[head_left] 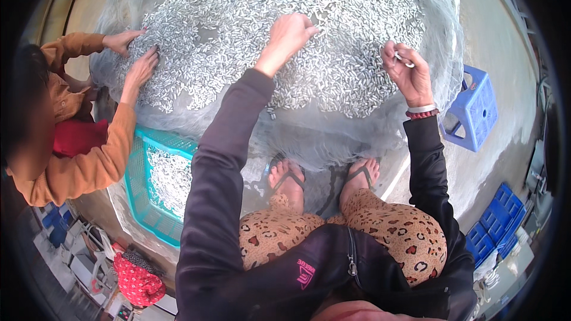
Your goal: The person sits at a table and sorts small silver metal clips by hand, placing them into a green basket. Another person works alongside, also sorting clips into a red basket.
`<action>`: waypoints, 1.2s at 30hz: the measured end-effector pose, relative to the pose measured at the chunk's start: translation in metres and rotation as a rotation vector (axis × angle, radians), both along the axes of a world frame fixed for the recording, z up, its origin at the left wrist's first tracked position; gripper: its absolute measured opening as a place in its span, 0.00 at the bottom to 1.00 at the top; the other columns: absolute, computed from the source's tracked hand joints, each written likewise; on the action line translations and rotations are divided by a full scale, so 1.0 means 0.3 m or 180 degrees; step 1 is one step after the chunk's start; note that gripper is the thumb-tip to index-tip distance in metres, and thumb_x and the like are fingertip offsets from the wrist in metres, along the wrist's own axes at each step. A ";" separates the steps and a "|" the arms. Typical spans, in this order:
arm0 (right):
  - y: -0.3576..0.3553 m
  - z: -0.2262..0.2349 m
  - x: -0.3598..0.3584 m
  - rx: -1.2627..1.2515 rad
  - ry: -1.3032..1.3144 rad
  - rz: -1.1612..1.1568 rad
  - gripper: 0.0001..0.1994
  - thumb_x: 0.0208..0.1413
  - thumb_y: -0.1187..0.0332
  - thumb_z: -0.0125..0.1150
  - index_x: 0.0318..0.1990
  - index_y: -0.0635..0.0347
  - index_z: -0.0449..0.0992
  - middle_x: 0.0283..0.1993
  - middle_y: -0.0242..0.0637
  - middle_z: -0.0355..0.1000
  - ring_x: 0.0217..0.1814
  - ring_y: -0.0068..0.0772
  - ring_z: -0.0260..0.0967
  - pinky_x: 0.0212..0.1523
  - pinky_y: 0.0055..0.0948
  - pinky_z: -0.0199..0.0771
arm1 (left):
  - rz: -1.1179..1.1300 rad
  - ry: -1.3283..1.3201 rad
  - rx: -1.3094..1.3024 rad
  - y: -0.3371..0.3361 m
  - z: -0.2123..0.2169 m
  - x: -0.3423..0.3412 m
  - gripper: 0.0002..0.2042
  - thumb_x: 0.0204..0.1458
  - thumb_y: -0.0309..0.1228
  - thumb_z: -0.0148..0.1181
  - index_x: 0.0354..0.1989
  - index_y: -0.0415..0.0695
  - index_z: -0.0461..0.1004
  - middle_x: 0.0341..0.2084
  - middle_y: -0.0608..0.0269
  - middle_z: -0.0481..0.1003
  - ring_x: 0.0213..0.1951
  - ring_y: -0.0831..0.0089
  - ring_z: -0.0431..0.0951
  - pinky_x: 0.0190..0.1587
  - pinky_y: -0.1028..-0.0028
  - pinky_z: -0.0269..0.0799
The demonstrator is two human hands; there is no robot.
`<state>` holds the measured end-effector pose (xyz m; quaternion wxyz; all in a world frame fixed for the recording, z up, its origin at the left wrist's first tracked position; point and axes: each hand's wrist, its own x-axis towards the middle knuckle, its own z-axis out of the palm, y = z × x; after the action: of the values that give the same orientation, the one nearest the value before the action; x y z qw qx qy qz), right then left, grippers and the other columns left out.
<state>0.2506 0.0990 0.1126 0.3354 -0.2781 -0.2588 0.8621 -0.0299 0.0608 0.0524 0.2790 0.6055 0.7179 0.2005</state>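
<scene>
Small silvery-white elongated pieces point(351, 41) lie spread in a wide layer on a fine pale net point(279, 137) in front of me. My left hand point(287, 38) is over the middle of the layer, its fingers curled down and mostly hidden behind the back of the hand. Whatever they grip, if anything, does not show. Raised at the layer's right edge, my right hand point(411, 74) has its fingers bent and closed on a small white piece point(405, 60). The kind of these pieces is too small to tell.
At left a co-worker in an orange-brown sleeve point(110, 157) has both hands on the layer. A teal plastic basket point(134, 169) holding white pieces stands by my left arm. A blue stool point(483, 110) is at right, with blue crates point(493, 223) farther down.
</scene>
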 end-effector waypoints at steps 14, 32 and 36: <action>0.044 -0.030 -0.225 0.1344 -0.2076 0.1399 0.15 0.61 0.61 0.55 0.52 0.58 0.72 0.23 0.19 0.61 0.19 0.09 0.51 0.17 0.15 0.46 | -0.0064 -0.2163 -0.0348 -0.050 0.137 -0.018 0.07 0.49 0.31 0.64 0.35 0.45 0.77 0.19 0.79 0.67 0.19 0.88 0.59 0.22 0.83 0.55; -0.028 -0.209 -0.405 0.4828 -0.3531 0.1505 0.12 0.58 0.61 0.56 0.41 0.59 0.76 0.31 0.44 0.76 0.37 0.44 0.76 0.37 0.42 0.74 | 0.0705 -0.3153 -0.0450 -0.070 0.144 -0.168 0.17 0.58 0.42 0.57 0.21 0.45 0.69 0.15 0.74 0.61 0.20 0.86 0.58 0.18 0.81 0.53; -0.065 -0.259 -0.462 0.4687 -0.3856 0.2105 0.10 0.57 0.62 0.54 0.38 0.59 0.73 0.34 0.48 0.76 0.39 0.52 0.74 0.38 0.47 0.72 | -0.0445 0.0220 0.0374 -0.051 0.045 -0.144 0.12 0.48 0.37 0.65 0.38 0.42 0.79 0.30 0.52 0.79 0.31 0.60 0.78 0.30 0.64 0.71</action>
<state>0.1121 0.0796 0.0349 -0.0202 -0.3072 -0.9177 0.2511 -0.0731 0.0454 0.0660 0.2313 0.6760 0.6701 0.2014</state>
